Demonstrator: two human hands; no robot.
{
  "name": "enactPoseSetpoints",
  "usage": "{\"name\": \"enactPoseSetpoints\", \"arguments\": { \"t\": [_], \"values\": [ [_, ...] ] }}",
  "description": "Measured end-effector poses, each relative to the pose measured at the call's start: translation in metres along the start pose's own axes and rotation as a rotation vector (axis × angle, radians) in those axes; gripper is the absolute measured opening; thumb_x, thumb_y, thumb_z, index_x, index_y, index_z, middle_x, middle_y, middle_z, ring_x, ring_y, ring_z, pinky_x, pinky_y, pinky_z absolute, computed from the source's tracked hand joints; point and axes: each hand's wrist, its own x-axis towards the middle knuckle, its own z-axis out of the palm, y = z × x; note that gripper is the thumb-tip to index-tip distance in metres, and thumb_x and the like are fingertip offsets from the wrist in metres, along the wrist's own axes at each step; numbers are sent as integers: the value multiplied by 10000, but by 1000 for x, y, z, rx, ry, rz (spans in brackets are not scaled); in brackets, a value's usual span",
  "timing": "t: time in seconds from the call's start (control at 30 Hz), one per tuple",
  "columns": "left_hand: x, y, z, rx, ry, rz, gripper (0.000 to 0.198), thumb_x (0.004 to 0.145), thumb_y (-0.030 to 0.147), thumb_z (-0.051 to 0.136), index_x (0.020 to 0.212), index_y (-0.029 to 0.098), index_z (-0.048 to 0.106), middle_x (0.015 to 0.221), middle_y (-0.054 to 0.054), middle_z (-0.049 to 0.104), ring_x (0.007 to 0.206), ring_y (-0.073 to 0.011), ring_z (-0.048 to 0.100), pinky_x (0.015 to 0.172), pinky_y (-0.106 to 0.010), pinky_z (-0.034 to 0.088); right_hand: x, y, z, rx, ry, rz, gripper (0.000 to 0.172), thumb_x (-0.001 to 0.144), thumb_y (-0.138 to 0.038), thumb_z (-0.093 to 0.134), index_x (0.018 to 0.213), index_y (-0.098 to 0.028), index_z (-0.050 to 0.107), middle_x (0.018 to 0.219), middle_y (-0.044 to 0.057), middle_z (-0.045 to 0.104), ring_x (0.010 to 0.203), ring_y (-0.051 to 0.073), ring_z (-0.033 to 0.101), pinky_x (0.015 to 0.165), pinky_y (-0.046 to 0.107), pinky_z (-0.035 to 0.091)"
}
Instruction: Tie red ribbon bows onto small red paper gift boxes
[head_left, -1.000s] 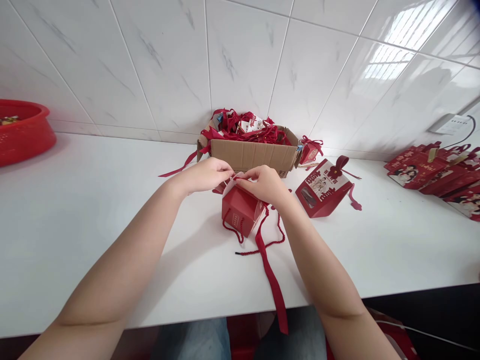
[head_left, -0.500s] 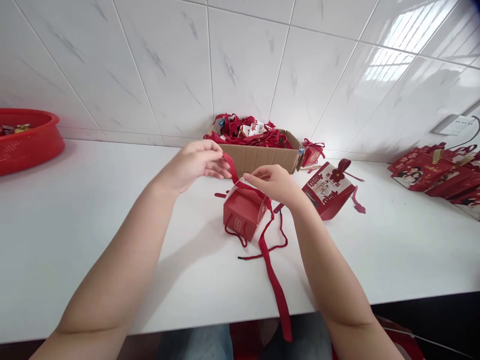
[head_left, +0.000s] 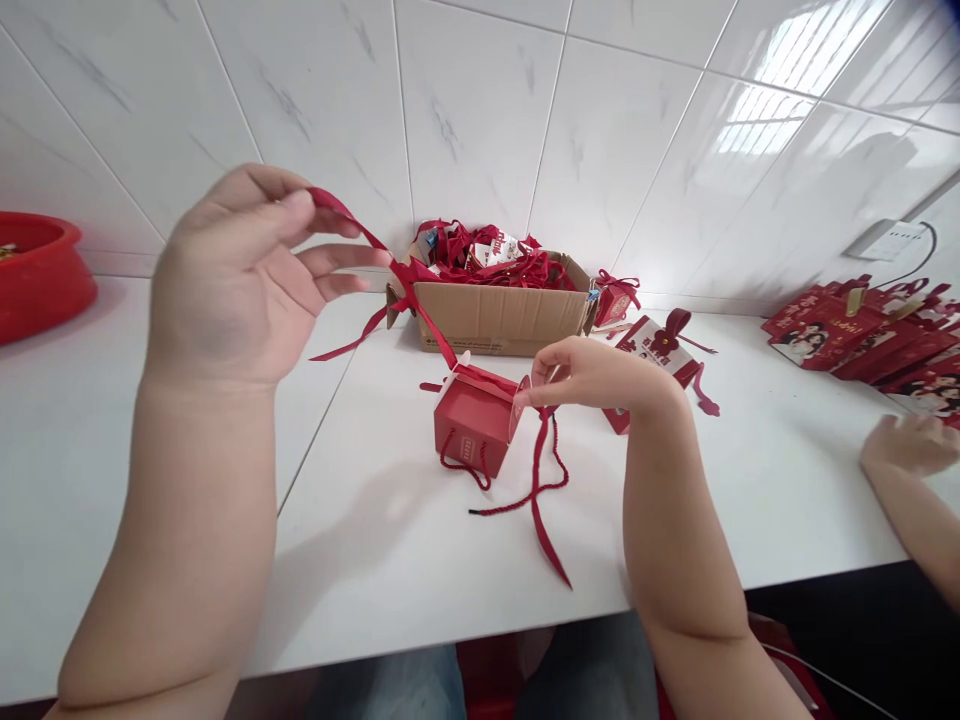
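A small red gift box (head_left: 474, 425) stands on the white table, with a twisted cord handle (head_left: 457, 466) on its front. Raised at the left, my left hand (head_left: 236, 275) pinches one end of a red ribbon (head_left: 433, 328), stretched taut down to the top of the box. My right hand (head_left: 600, 372) is closed at the box's right end, thumb and forefinger at the end flap; whether they also grip ribbon is hidden. From there the ribbon's other end hangs onto the table, crossing a loose red cord (head_left: 556, 484).
Behind is a cardboard carton (head_left: 495, 322) full of red ribboned pieces. Another red-and-white box (head_left: 656, 340) stands beyond my right hand. Red printed bags (head_left: 817, 325) and another person's hand (head_left: 911, 445) are at right; a red plastic basin (head_left: 45, 285) is at left.
My left hand has drawn the ribbon up and to the left, toward the camera. My right hand has shifted to the box's right end. Another person's hand has appeared at the right.
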Motion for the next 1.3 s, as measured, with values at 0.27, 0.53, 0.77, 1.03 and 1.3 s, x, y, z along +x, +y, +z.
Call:
{"name": "enactPoseSetpoints", "arguments": {
  "t": [0.27, 0.53, 0.77, 1.03, 1.3],
  "values": [
    [1, -1, -4, -132, 36, 108, 78, 815, 133, 567, 798, 196, 610, 800, 1, 660, 740, -196, 673, 548, -295, 472, 8, 1, 3, -124, -130, -39, 208, 748, -386, 648, 672, -202, 588, 715, 1, 629, 635, 140, 560, 523, 261, 393],
    [-1, -1, -1, -80, -68, 144, 34, 867, 213, 607, 849, 209, 635, 883, 12, 691, 788, -208, 677, 604, -301, 467, 1, -9, 4, 146, 126, -124, 324, 856, -459, 549, 695, -181, 590, 633, -4, 522, 558, 96, 449, 494, 247, 338],
    [-5, -8, 10, -248, -303, 99, 33, 874, 197, 631, 901, 211, 617, 965, 14, 689, 996, -228, 671, 874, -366, 496, 7, -13, 13, 190, -26, -145, 405, 858, -499, 547, 613, -184, 476, 568, -43, 368, 485, 65, 320, 449, 235, 250],
    [-6, -22, 20, -244, -395, 91, 41, 845, 206, 658, 878, 204, 635, 932, -3, 689, 984, -207, 672, 984, -452, 473, 7, -12, 10, 238, -37, -163, 356, 819, -432, 613, 607, -182, 475, 562, -38, 481, 495, 63, 429, 449, 218, 288],
    [2, -16, 10, -195, -150, 150, 70, 846, 104, 569, 855, 145, 625, 707, -7, 626, 719, -143, 644, 779, -342, 567, -7, 0, -2, 496, -12, -180, 209, 831, -287, 635, 1015, -217, 564, 656, -30, 634, 600, 117, 634, 581, 243, 503]
  ]
}}
